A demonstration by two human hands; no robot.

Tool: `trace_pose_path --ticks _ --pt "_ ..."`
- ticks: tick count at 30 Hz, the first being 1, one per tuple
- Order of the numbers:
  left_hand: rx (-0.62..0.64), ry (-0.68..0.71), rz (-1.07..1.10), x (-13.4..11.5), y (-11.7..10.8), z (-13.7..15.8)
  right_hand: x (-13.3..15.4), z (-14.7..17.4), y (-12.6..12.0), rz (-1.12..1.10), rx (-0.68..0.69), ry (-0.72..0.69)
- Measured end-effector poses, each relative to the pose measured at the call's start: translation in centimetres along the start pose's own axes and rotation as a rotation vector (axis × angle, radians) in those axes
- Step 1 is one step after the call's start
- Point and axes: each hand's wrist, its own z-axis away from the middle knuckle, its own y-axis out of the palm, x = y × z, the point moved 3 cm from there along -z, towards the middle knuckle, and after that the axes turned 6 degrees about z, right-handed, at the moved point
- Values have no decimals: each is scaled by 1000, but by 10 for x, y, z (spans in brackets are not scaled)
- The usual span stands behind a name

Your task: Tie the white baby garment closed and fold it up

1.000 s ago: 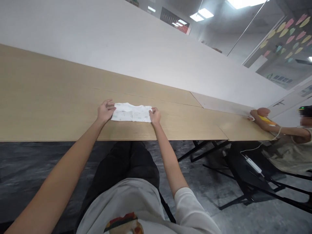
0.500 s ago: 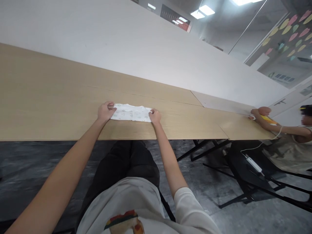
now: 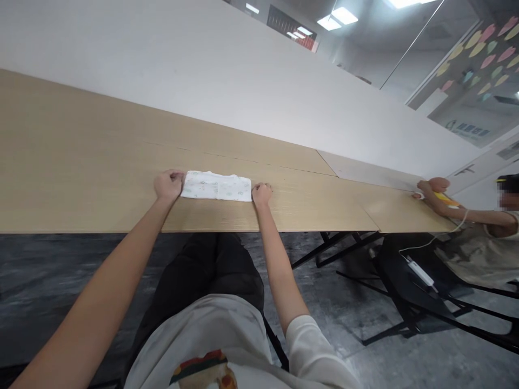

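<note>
A folded white cloth (image 3: 217, 187) with a small scattered print lies flat on the wooden table. It forms a long strip, and its far edge dips slightly in the middle. My left hand (image 3: 167, 185) rests at the cloth's left end, fingers curled, the fingertips right by its far left corner. Beside the right end is my right hand (image 3: 263, 194), its fingers curled in and resting on the table. Both short ends of the cloth show, and neither hand appears to grip it.
The long wooden table (image 3: 101, 162) runs along a white partition (image 3: 162, 70). At the far right another person (image 3: 478, 237) reaches over the table with a doll (image 3: 439, 185) in yellow by the arm. A black folding chair (image 3: 405, 286) stands there, with a white power strip (image 3: 421, 273) and cable.
Both hands have let go of the cloth's ends; the left has moved outward to the left, and the right has slid slightly right. The cloth has shifted a little left, and its ends are uncovered.
</note>
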Motion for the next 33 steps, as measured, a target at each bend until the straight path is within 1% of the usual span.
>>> trace_pose_path --ticks 2,5,10,17,26,29,33 --pt "-27 -4 50 3 0 -2 1 1 0 10 9 -8" --pt "-1 -5 79 4 1 -3 2 2 2 26 33 -11" --pt "17 -7 42 3 1 -2 2 2 2 18 45 -11" --pt "28 -1 -6 0 -1 0 4 0 -1 -83 -23 -10" --pt "44 -8 -18 -1 -1 2 6 2 -2 -74 22 -51" --pt "42 1 -9 0 -1 1 8 2 -1 -94 43 -82" --pt "48 10 -10 0 -1 1 12 3 2 -137 99 -176"
